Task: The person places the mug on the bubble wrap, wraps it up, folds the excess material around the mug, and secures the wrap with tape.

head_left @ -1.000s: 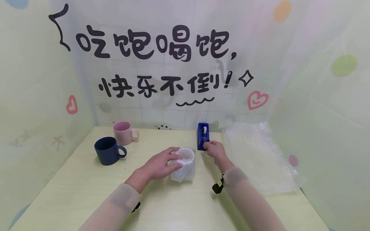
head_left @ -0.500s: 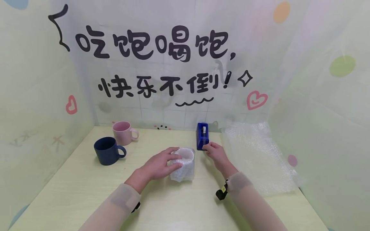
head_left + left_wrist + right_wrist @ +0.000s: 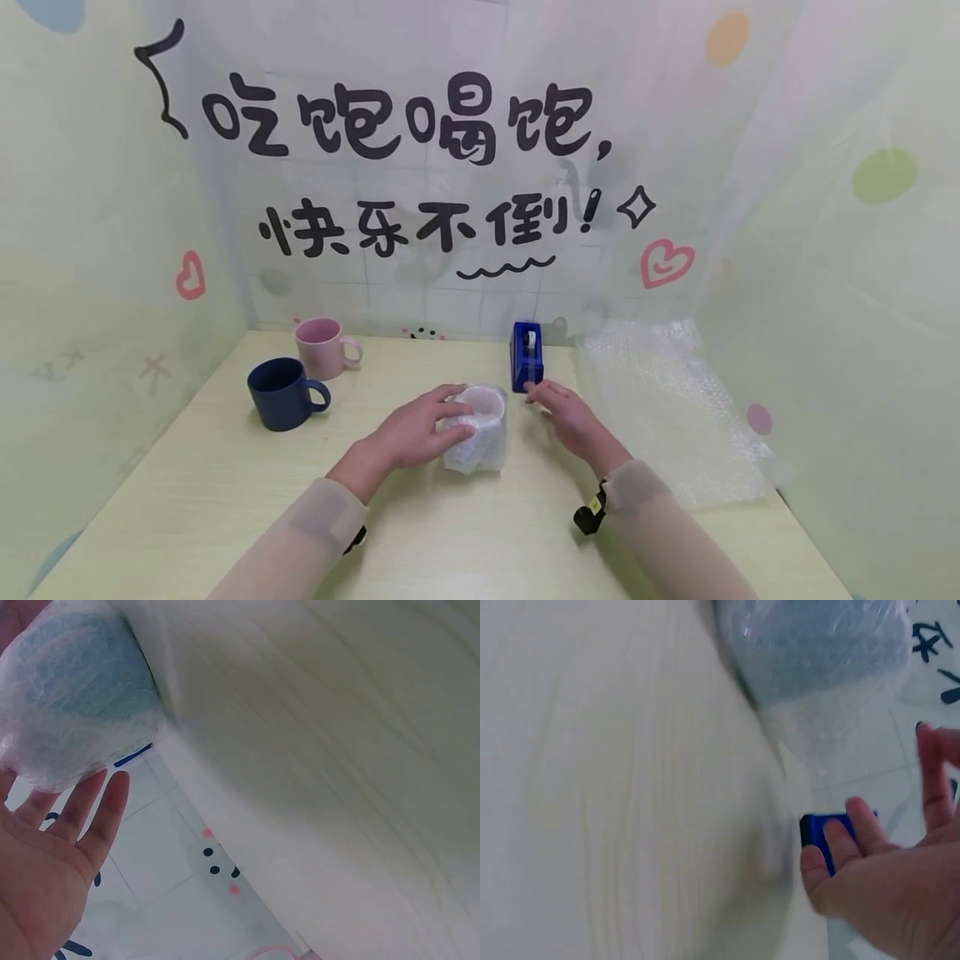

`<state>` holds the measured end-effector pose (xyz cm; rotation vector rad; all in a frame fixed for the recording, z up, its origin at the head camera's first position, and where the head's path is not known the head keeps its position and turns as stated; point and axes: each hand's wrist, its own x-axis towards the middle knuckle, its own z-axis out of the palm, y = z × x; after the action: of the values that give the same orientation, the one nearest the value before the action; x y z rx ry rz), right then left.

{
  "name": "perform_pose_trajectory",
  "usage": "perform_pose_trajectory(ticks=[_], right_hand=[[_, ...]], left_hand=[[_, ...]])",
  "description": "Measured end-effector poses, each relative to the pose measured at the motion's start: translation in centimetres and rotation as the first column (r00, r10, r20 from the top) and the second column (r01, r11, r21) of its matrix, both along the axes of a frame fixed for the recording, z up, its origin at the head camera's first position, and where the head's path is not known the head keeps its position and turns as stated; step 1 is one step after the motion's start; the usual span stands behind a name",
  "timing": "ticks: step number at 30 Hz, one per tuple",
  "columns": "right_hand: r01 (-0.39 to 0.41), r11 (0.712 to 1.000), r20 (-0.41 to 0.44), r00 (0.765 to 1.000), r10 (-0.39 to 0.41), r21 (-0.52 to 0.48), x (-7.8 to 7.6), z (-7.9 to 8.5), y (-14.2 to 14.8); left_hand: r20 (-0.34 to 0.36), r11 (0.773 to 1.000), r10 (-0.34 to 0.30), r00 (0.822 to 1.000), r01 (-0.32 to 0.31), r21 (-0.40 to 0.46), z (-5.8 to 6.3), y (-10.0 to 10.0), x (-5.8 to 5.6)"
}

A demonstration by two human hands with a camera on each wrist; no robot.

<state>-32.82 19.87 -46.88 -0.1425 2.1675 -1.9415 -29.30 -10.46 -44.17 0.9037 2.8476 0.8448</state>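
Note:
A bubble-wrapped cup (image 3: pixel 486 446) stands upright on the table, its round rim showing through the wrap. My left hand (image 3: pixel 408 429) holds it from the left, thumb in front and fingers over the far side. In the left wrist view the wrapped cup (image 3: pixel 82 690) looks bluish beneath the plastic, some fingers extended beside it. Right of the cup is a blue tape dispenser (image 3: pixel 527 354). Just in front of it my right hand (image 3: pixel 576 421) pinches the end of a clear tape strip (image 3: pixel 532 377), barely visible; in the right wrist view thumb and forefinger meet.
A dark blue mug (image 3: pixel 277 396) and a pink mug (image 3: pixel 318 348) stand at the back left. Flat sheets of bubble wrap (image 3: pixel 667 417) lie along the right side. A printed curtain (image 3: pixel 450 292) closes off the back and sides of the pale table (image 3: pixel 465 533).
The right hand has drawn back from the dispenser's front, down and towards me, with the tape. My left hand and the wrapped cup have stayed in place.

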Motion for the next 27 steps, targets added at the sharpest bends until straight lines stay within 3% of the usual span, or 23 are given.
perform_pose_trajectory(ticks=[4, 6, 8, 11, 14, 17, 18, 20, 22, 24, 27], right_hand=[[0.072, 0.984, 0.082, 0.993, -0.086, 0.162, 1.3, 0.6, -1.1], [0.092, 0.956, 0.086, 0.989, -0.120, 0.279, 1.7, 0.5, -1.6], [0.103, 0.909, 0.058, 0.989, -0.138, 0.404, 1.8, 0.1, -1.8], [0.114, 0.811, -0.007, 0.991, -0.134, 0.574, 0.9, -1.1, -1.8], [0.085, 0.674, -0.050, 0.996, -0.071, 0.734, -1.3, -3.4, -1.2], [0.034, 0.540, -0.029, 0.999, -0.016, 0.841, -2.4, -3.4, -1.1], [0.016, 0.525, -0.008, 1.000, -0.017, 0.851, -2.3, -2.8, -1.2], [-0.014, 0.520, 0.036, 0.999, -0.032, 0.854, -1.8, -1.2, -1.7], [-0.017, 0.554, 0.069, 0.995, -0.073, 0.832, -1.7, -0.1, -1.9], [0.038, 0.629, 0.062, 0.989, -0.136, 0.776, -1.7, 0.7, -2.0], [0.195, 0.731, -0.011, 0.969, -0.248, 0.654, -2.3, 1.0, -2.2]], left_hand=[[-0.011, 1.000, 0.001, 1.000, -0.001, 0.003, 0.2, 0.1, 0.0], [-0.017, 1.000, 0.002, 1.000, -0.002, 0.010, 0.4, 0.1, 0.1], [-0.015, 1.000, 0.005, 1.000, -0.005, 0.011, 0.4, 0.0, 0.1], [-0.004, 1.000, 0.006, 1.000, -0.006, 0.010, 0.2, 0.1, 0.2], [-0.002, 1.000, 0.001, 1.000, -0.001, 0.010, 0.0, 0.2, 0.3], [-0.019, 1.000, 0.001, 1.000, -0.001, 0.016, 0.0, 0.2, 0.3], [-0.022, 1.000, 0.004, 1.000, -0.004, 0.021, 0.0, 0.1, 0.3], [-0.030, 1.000, 0.009, 1.000, -0.008, 0.025, 0.1, 0.0, 0.3], [-0.034, 1.000, 0.004, 0.999, -0.003, 0.024, 0.0, -0.1, 0.3], [-0.030, 1.000, -0.005, 1.000, 0.006, 0.029, 0.0, -0.1, 0.3], [-0.038, 0.999, -0.016, 0.999, 0.017, 0.028, -0.1, 0.0, 0.2]])
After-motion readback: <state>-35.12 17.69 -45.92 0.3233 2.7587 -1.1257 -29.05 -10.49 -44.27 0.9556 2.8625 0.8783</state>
